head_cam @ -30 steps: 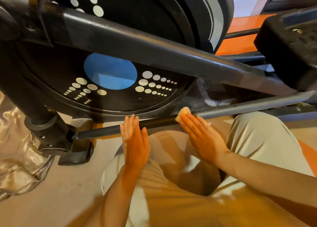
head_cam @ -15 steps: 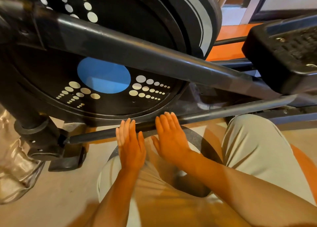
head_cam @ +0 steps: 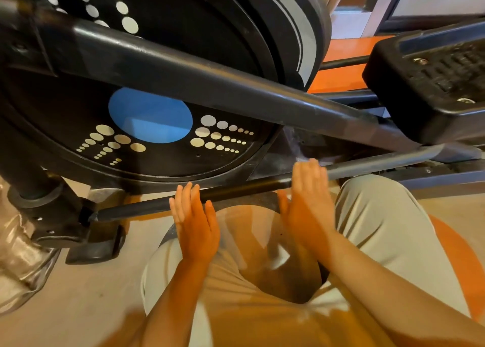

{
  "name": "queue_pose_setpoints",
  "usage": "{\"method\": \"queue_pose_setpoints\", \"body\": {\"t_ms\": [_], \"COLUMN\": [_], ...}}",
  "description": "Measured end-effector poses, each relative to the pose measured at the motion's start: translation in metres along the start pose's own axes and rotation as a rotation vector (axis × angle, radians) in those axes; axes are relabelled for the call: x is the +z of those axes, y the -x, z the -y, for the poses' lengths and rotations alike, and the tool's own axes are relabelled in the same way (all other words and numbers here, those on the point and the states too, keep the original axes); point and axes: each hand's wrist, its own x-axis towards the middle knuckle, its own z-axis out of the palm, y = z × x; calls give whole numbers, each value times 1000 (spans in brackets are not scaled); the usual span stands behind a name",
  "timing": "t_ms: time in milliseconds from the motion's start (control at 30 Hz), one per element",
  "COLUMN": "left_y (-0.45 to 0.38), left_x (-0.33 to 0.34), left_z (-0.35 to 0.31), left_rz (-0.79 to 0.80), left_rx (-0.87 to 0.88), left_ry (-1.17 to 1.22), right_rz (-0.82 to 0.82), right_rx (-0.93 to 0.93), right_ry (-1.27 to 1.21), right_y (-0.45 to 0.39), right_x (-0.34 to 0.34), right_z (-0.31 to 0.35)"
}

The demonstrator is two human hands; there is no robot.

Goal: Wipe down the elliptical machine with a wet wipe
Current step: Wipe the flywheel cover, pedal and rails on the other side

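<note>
Right hand, flat-fingered, slides back right along the low bar, wipe hidden; left hand flat, steadying — bar's w/ more passes to go.

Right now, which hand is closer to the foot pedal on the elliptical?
Right. The right hand lies flat on the thin lower bar, below and left of the foot pedal. The left hand rests farther left along that bar.

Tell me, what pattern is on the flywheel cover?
The black flywheel cover carries one big blue circle flanked by rows of shrinking white dots, plainest in the head view.
</note>
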Motion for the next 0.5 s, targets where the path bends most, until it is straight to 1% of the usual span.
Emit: {"method": "queue_pose_setpoints", "body": {"t_ms": [67, 133, 200, 267, 367, 433, 500], "left_y": [-2, -4, -3, -2, 2, 5, 5], "left_x": [0, 0, 1, 1, 4, 9, 15], "left_z": [-8, -12, -13, -16, -31, -44, -55], "left_rz": [-10, -18, -16, 0, 59, 103, 136], "left_rx": [-46, -44, -25, -3, 87, 168, 244], "left_ry": [21, 2, -17, 5, 29, 40, 30], "right_rz": [16, 59, 71, 47, -6, -42, -47], "right_rx": [-145, -291, -345, -270, -18, 142, 246], "right_ry": [-10, 22, 80, 112, 71, 105, 101], "right_y": [8, 18, 19, 14, 6, 1, -4], "right_x": [12, 23, 27, 21, 7, -6, -15], "right_z": [29, 43, 37, 17, -37, -71, -87]}}
